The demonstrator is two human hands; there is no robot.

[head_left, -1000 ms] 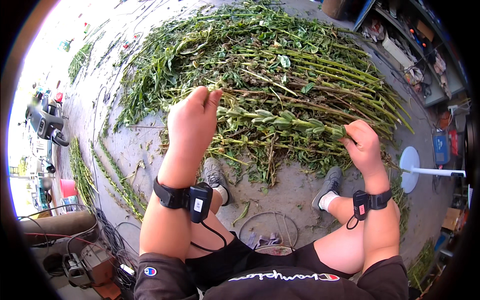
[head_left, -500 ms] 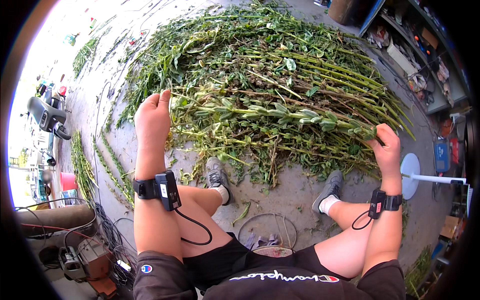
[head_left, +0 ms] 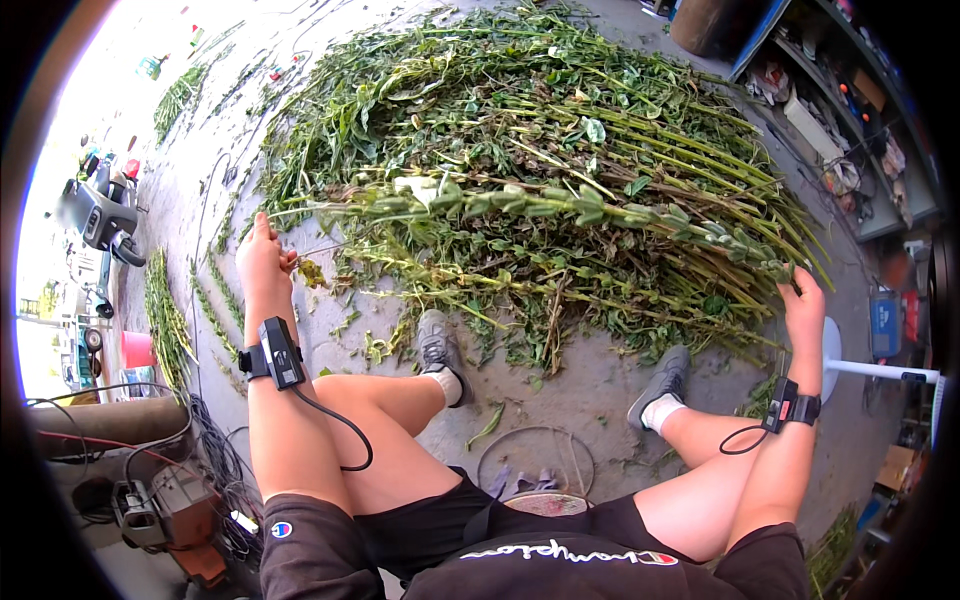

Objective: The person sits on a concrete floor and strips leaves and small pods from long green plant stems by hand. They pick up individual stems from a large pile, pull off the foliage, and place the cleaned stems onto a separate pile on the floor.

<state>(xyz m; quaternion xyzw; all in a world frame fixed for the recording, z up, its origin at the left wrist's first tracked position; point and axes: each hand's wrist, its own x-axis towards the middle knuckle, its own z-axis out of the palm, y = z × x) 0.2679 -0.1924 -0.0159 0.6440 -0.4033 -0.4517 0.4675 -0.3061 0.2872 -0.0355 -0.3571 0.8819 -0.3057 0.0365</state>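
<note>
A broad heap of cut plants [head_left: 510, 115] lies across the middle of the grey floor [head_left: 510, 430], bare stems toward its right edge, where shelving [head_left: 815, 75] and a white stand [head_left: 875, 369] are. Toward the floor's left edge are a scooter [head_left: 100, 215], a pink bucket [head_left: 137, 349] and tangled cables [head_left: 212, 435]. The person's dark shirt [head_left: 440, 585] bears white script and a round sleeve emblem [head_left: 282, 530]; the right wrist device [head_left: 779, 406] has a reddish label. Both hands reach forward, spread wide. The left hand [head_left: 264, 262], fingers curled in, grips the podded stalk [head_left: 580, 205] by its thin end; the right hand [head_left: 803, 298] pinches the other. The stalk stretches between them over the heap's near part.
</note>
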